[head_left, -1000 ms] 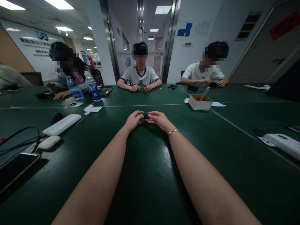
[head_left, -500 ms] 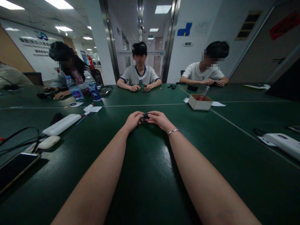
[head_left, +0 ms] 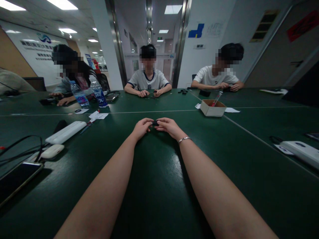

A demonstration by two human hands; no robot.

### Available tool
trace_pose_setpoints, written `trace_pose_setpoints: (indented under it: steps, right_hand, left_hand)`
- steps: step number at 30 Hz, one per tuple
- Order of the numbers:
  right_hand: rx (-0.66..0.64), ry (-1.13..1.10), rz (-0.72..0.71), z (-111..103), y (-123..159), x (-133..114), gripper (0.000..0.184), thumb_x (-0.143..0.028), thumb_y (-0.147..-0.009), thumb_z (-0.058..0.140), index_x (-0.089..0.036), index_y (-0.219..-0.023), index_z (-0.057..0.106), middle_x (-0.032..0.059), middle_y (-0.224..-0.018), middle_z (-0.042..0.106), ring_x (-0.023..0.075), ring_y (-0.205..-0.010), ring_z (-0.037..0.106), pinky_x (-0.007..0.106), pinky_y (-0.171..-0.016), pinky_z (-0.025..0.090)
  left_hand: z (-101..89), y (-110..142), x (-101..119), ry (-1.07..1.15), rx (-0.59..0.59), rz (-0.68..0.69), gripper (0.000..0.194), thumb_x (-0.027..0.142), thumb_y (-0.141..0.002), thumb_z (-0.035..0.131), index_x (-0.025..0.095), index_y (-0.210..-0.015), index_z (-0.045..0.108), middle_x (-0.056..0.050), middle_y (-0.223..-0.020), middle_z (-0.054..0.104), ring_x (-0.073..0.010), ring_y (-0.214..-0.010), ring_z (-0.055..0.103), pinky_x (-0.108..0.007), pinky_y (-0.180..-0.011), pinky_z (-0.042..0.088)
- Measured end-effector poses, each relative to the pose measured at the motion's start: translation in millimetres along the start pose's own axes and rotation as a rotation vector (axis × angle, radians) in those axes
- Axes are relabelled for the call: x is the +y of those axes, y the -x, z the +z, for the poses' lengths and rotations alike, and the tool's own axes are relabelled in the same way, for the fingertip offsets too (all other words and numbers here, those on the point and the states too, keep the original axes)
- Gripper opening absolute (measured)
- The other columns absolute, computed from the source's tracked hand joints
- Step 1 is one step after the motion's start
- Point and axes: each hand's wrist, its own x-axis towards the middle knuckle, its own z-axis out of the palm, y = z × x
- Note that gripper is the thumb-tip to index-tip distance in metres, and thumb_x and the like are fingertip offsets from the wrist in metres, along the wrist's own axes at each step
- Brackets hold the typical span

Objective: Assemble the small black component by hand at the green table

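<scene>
Small black part (head_left: 155, 123) pinched between left hand (head_left: 141, 127), right hand (head_left: 168, 126) fingers.

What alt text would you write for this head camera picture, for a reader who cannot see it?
Two bare arms reach across a dark green table, the left hand and right hand pinching a small black part between their fingers. Three people sit at the far side; a cardboard box, water bottles and a phone lie around.

An office meeting room: long green table (head_left: 159, 199), seated people (head_left: 148, 81), glass doors (head_left: 149, 33), ceiling lights (head_left: 171, 10), company wall sign (head_left: 40, 46).
</scene>
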Motion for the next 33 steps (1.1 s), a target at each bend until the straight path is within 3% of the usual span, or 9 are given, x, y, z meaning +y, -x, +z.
trace_pose_setpoints:
  steps: [9, 13, 16, 18, 22, 26, 30, 33]
  right_hand:
    - [-0.045, 0.036, -0.037, -3, -3, 3, 0.016, -0.005, -0.086, 0.065, -0.014, -0.098, 0.062, 0.0067, -0.089, 0.069, 0.0147, -0.073, 0.071, 0.021, -0.066, 0.060]
    - [-0.133, 0.248, -0.048, 1, -7, 7, 0.021, 0.001, -0.083, 0.063, -0.014, -0.097, 0.062, 0.0016, -0.073, 0.068, 0.0117, -0.057, 0.067, 0.017, -0.053, 0.056]
    - [-0.104, 0.466, -0.076, 4, -11, 11, 0.019, 0.005, -0.075, 0.068, -0.012, -0.083, 0.063, -0.0017, -0.058, 0.063, 0.0077, -0.044, 0.059, 0.011, -0.041, 0.047]
    - [-0.086, 0.518, -0.105, 6, -12, 13, 0.024, 0.007, -0.072, 0.067, -0.013, -0.084, 0.064, -0.0023, -0.057, 0.062, 0.0067, -0.042, 0.056, 0.010, -0.038, 0.043]
    - [-0.093, 0.339, -0.140, 10, -9, 10, 0.031, 0.009, -0.073, 0.058, -0.014, -0.094, 0.063, -0.0006, -0.070, 0.067, 0.0073, -0.046, 0.059, 0.013, -0.040, 0.045]
    - [-0.135, 0.228, -0.092, 15, -3, 7, 0.026, 0.004, -0.077, 0.060, -0.013, -0.096, 0.058, -0.0004, -0.066, 0.065, 0.0097, -0.046, 0.060, 0.016, -0.042, 0.048]
    - [-0.072, 0.251, -0.131, 15, 4, 7, 0.023, -0.002, -0.075, 0.071, -0.012, -0.089, 0.056, -0.0034, -0.058, 0.059, 0.0078, -0.041, 0.055, 0.014, -0.038, 0.043]
    - [-0.095, 0.294, -0.086, -1, 20, 1, 0.028, -0.007, -0.071, 0.076, -0.013, -0.089, 0.055, -0.0026, -0.061, 0.060, 0.0089, -0.043, 0.057, 0.016, -0.039, 0.044]
  left_hand:
    - [-1.0, -1, -1, -0.004, -0.007, 0.016, 0.025, 0.026, -0.082, 0.053, 0.015, -0.102, 0.064, -0.001, -0.074, 0.060, -0.0076, -0.050, 0.050, -0.018, -0.042, 0.033]
    - [0.0, -1, -7, -0.015, 0.015, 0.060, 0.024, 0.029, -0.083, 0.056, 0.016, -0.102, 0.061, 0.001, -0.072, 0.057, -0.0073, -0.050, 0.050, -0.019, -0.045, 0.034]
    - [1.5, -4, -15, -0.063, 0.029, 0.137, 0.027, 0.037, -0.080, 0.064, 0.017, -0.096, 0.058, 0.002, -0.071, 0.056, -0.0079, -0.052, 0.051, -0.020, -0.051, 0.039]
    - [2.0, -5, -19, -0.106, 0.025, 0.169, 0.030, 0.040, -0.076, 0.068, 0.018, -0.093, 0.057, 0.003, -0.070, 0.056, -0.0090, -0.054, 0.052, -0.021, -0.054, 0.040]
    - [2.8, -2, -18, -0.218, 0.005, 0.175, 0.025, 0.033, -0.076, 0.070, 0.018, -0.088, 0.056, 0.002, -0.070, 0.056, -0.0115, -0.061, 0.054, -0.023, -0.058, 0.041]
    - [9.6, 6, -6, -0.410, -0.010, 0.129, 0.020, 0.025, -0.081, 0.062, 0.018, -0.099, 0.056, -0.002, -0.084, 0.063, -0.0151, -0.075, 0.059, -0.026, -0.069, 0.044]
    - [8.2, 26, 23, -0.743, -0.206, 0.124, 0.044, 0.025, -0.083, 0.056, 0.018, -0.126, 0.050, -0.011, -0.116, 0.061, -0.0219, -0.102, 0.059, -0.033, -0.088, 0.046]
    - [-24.5, 72, 50, -1.042, -0.413, 0.069, 0.062, 0.041, -0.078, 0.063, 0.022, -0.135, 0.048, -0.014, -0.136, 0.050, -0.0309, -0.120, 0.050, -0.044, -0.101, 0.040]
